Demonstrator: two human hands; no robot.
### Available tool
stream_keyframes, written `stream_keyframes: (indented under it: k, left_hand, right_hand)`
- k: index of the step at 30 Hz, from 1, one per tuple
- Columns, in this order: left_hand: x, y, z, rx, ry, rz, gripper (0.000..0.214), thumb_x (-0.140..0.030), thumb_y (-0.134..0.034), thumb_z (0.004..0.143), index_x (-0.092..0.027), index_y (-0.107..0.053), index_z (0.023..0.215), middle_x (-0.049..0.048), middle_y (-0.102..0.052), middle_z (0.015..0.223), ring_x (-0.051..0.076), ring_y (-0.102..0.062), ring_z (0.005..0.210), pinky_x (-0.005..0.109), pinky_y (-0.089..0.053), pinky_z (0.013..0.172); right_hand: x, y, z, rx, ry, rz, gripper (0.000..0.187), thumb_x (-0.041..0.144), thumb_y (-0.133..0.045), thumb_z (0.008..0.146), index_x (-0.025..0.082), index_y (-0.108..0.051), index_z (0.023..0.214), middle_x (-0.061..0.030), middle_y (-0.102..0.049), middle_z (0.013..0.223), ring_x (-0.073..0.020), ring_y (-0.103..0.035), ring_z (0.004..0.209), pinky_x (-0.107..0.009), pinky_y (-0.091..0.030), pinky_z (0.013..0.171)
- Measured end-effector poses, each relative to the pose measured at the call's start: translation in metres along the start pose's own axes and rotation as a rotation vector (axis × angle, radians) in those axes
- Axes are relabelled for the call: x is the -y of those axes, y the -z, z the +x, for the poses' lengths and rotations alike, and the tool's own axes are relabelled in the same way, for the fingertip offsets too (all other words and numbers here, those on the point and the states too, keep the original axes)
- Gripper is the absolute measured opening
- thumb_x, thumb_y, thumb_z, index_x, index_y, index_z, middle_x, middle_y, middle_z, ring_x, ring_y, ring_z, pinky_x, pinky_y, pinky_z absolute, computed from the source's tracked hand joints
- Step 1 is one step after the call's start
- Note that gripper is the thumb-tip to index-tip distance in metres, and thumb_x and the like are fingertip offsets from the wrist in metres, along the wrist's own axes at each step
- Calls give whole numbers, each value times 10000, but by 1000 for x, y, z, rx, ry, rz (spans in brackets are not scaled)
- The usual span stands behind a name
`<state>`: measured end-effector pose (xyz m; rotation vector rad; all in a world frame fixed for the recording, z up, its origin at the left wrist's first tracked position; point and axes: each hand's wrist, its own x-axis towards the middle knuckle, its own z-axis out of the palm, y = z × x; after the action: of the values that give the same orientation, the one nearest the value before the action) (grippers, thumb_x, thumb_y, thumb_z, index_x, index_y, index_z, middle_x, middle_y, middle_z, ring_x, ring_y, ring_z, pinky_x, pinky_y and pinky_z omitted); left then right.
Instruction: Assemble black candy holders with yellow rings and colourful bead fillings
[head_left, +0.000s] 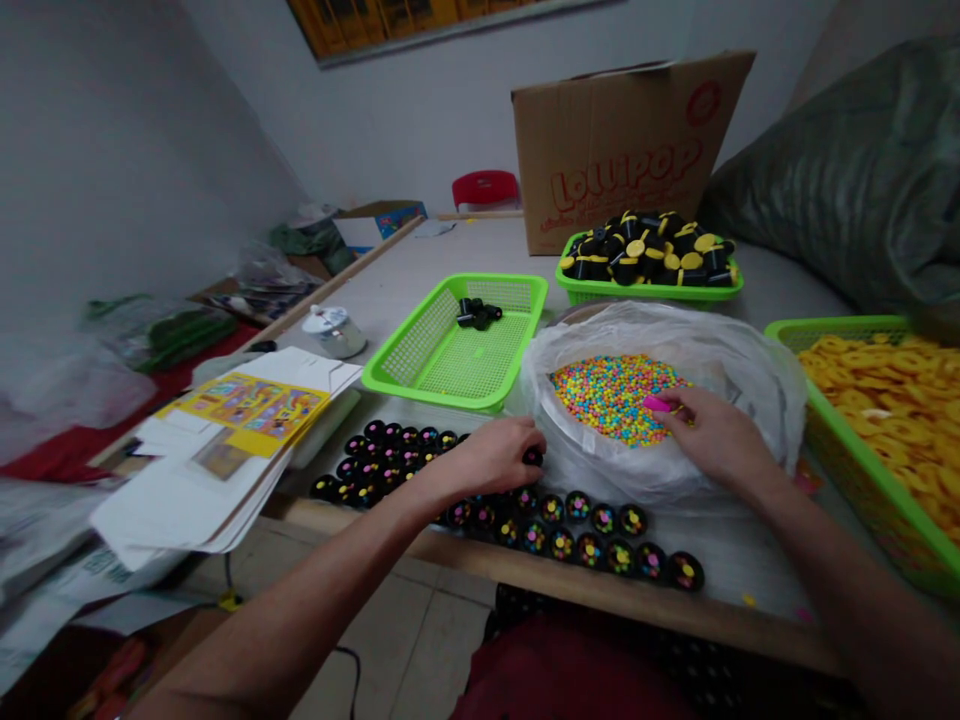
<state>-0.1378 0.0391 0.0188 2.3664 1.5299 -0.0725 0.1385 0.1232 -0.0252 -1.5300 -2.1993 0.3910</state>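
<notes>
My left hand [496,455] is closed on a small round black cup [532,456], just above rows of similar cups. Those filled black cups [562,543] stand along the table's front edge, with coloured candy balls showing in their tops. In my right hand [709,430] is a small bright pink scoop [657,403], its fingers pinched together on it. The scoop is at the right side of a heap of multicoloured candy balls [615,390]. This heap lies in a wide bowl lined with a clear plastic bag [757,370].
A green basket [379,372] holds several black cups. Behind the bag, another green basket [645,290] is piled with black, yellow-lidded containers. At right, a green basket [847,440] holds yellow plastic pieces. A cardboard box [630,150] stands behind; white sheets [187,490] lie left.
</notes>
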Motion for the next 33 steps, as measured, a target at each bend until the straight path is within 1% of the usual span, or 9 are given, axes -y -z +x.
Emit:
stream_keyframes:
  k: [4,7,11,17,21,23,28,30,33]
  left_hand:
    - [4,-6,4,5,-3,37,162,-217,-577,747,-158,-644,882,80,-614,893,209,-570,820,295,-420,691]
    - [7,-12,8,-46,-22,13,175,-198,-586,744,-145,-633,904,86,-616,930,209,-569,856,290,-417,718]
    - [8,-17,10,-113,-49,16,195,-242,-616,761,-141,-634,927,86,-619,941,218,-556,892,306,-400,756]
    - [4,-13,0,-80,-56,74,207,-351,-645,777,-174,-640,884,60,-619,923,231,-533,919,345,-369,793]
    - [4,-9,-4,-61,-69,24,258,-401,-567,848,-168,-652,917,66,-625,903,214,-544,893,339,-384,805]
    - [6,-9,-5,-60,-85,-24,262,-371,-512,887,-155,-654,930,70,-625,886,198,-553,869,319,-400,795]
    - [18,-13,-4,-132,-66,-62,246,-272,-461,908,-128,-648,978,93,-618,943,193,-559,897,305,-424,815]
    - [22,-15,-4,-123,-59,-51,249,-236,-440,912,-123,-658,949,92,-626,914,188,-565,873,295,-428,799]
    - [23,-16,-4,-74,-71,-47,250,-208,-435,907,-120,-668,880,82,-638,852,173,-570,812,272,-429,756]
  right_hand:
    - [1,1,0,18,8,1,278,397,-497,863,224,-644,1024,-42,-668,981,-201,-616,838,-317,-443,710]
    - [1,1,0,21,-2,-11,277,397,-510,860,228,-643,1035,-40,-666,1011,-203,-614,856,-314,-444,712]
    - [1,1,0,20,-1,-22,267,392,-520,854,235,-646,1029,-32,-670,996,-194,-618,836,-305,-446,697]
    - [-2,-1,1,31,6,-34,278,394,-521,847,240,-646,1042,-29,-678,973,-194,-623,831,-299,-447,673]
    - [-4,-1,1,22,21,-64,286,402,-522,842,228,-650,1030,-34,-681,952,-200,-623,822,-302,-443,663]
    - [-3,-1,1,24,20,-68,273,407,-524,841,234,-654,1007,-28,-681,933,-196,-624,803,-299,-438,651]
    - [-2,0,0,16,23,-85,263,403,-522,842,241,-657,999,-26,-683,923,-194,-621,794,-294,-426,627]
    - [-2,0,1,14,34,-87,259,412,-517,843,242,-660,977,-24,-681,909,-190,-618,778,-293,-420,615]
    - [-3,-1,1,27,34,-83,269,437,-514,844,245,-655,969,-18,-677,893,-190,-618,769,-296,-419,620]
